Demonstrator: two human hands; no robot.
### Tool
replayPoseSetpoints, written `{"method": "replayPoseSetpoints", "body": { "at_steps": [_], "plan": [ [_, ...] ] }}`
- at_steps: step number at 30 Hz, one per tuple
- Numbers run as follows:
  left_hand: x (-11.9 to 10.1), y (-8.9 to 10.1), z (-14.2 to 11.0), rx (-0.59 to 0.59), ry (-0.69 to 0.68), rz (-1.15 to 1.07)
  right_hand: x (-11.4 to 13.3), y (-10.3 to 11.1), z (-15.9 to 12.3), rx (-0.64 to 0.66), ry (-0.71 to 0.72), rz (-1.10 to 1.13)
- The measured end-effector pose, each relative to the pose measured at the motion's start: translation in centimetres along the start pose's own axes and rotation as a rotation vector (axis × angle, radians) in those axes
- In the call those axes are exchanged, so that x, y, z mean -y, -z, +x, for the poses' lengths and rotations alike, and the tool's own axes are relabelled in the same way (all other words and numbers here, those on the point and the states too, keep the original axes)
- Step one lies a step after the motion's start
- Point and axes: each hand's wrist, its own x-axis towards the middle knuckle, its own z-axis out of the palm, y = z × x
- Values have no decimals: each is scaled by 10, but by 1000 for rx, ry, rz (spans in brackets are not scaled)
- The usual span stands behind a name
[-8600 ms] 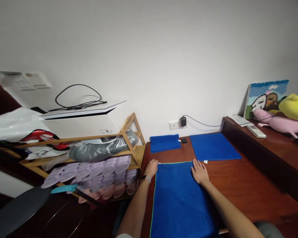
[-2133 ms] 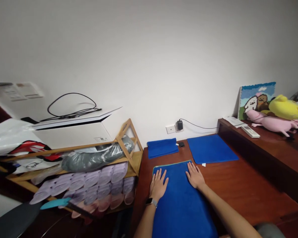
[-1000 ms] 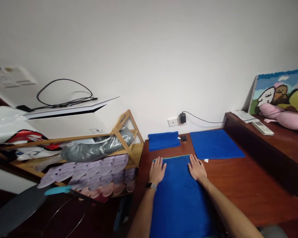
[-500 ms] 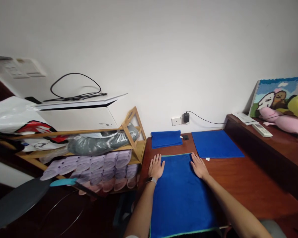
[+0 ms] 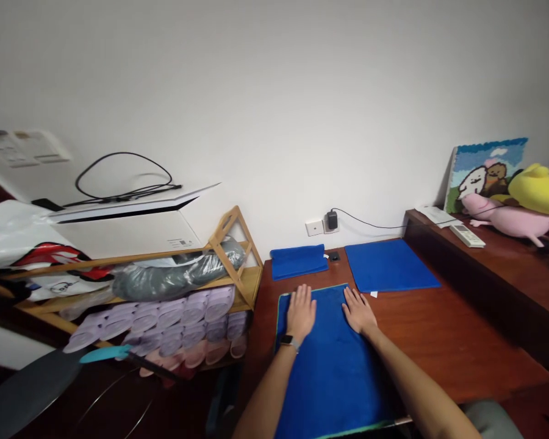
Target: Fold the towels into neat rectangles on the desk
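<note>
A blue towel [image 5: 332, 360] with a green hem lies spread flat across the desk in front of me. My left hand [image 5: 302, 312] rests flat on its far left part, fingers extended and close together. Flat on the towel's far right corner is my right hand [image 5: 359, 310], its fingers a little apart. Behind them, a folded blue towel [image 5: 299, 261] lies near the wall. Another blue towel [image 5: 391, 265], with a small white tag, lies flat to the right of my right hand.
The brown desk [image 5: 439, 341] meets a raised ledge [image 5: 494, 250] holding a remote control [image 5: 467, 236] and plush toys [image 5: 512, 219]. At left stands a wooden rack [image 5: 251, 280] with purple slippers [image 5: 183, 314] and a white box [image 5: 132, 235]. A black plug [image 5: 332, 219] sits in the wall socket.
My left hand has moved right, from the towel's far left corner inward onto the cloth. My right hand stays at the far right corner. The view has shifted slightly.
</note>
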Motion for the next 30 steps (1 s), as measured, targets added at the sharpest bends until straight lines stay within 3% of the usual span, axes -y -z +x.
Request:
{"method": "replayPoseSetpoints", "body": {
  "at_steps": [4, 6, 8, 13, 16, 18, 21, 25, 30],
  "plan": [
    [-95, -20, 8, 119, -86, -122, -5, -3, 0, 0, 45, -31],
    [-113, -27, 5, 173, -63, -153, -6, -5, 0, -3, 69, -42],
    [-99, -28, -5, 175, -48, -143, -6, -6, 0, -13, 60, -30],
    [12, -13, -59, 130, 123, -26, -4, -6, 0, -11, 11, -4],
    [56, -4, -84, 106, 124, -1, -3, -2, 2, 8, 0, -6],
    [61, 0, -89, 106, 117, 7, -3, 3, 2, 40, -1, -7],
    [53, 2, -87, 123, 133, 9, 0, 10, -10, 66, -10, 12],
    [46, 1, -83, 104, 139, 1, 3, 4, -52, -18, 9, 16],
    [51, 8, -84, 71, 137, 30, 6, -6, -94, 3, 11, -13]
  ]
}}
